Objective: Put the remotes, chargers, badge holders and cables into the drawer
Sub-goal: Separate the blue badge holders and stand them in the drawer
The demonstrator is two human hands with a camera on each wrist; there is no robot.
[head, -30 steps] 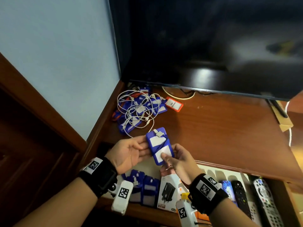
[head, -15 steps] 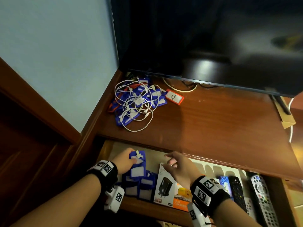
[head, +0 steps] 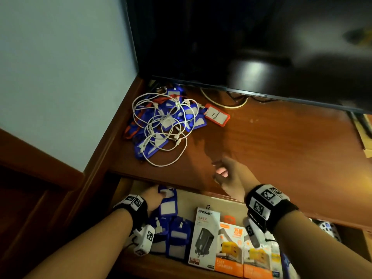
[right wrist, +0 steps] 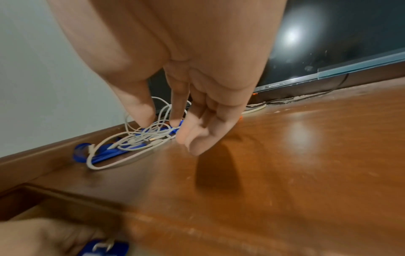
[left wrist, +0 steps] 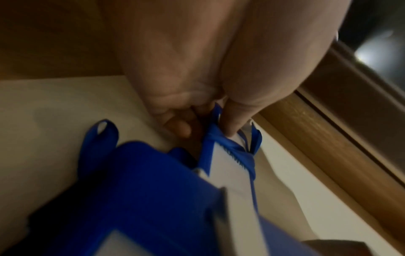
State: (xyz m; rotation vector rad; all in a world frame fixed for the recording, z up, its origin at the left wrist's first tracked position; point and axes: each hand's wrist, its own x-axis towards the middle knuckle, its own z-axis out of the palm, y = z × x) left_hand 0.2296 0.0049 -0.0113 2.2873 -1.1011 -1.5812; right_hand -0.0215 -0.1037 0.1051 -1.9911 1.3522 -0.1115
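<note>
My left hand (head: 158,196) is down in the open drawer (head: 188,200) and pinches the top of a blue badge holder (head: 167,206) between thumb and finger. The left wrist view shows that pinch on the badge holder (left wrist: 228,166), which lies over other blue holders (head: 177,236). My right hand (head: 220,170) hovers empty over the wooden table top (head: 281,154), fingers loosely bent. A tangle of white cables (head: 161,127) lies over more blue badge holders at the back left, beyond the right hand (right wrist: 168,129). An orange badge holder (head: 217,116) lies beside that pile.
Boxed chargers (head: 205,238) and orange charger boxes (head: 230,248) fill the drawer's middle. A dark TV (head: 241,47) stands along the back of the table. The wall (head: 60,77) closes the left side. A cardboard piece (head: 365,137) sits at the right edge.
Both hands held the blue badge holder above the table edge. My left hand has lowered it into the drawer; my right hand let go and moved up over the table top.
</note>
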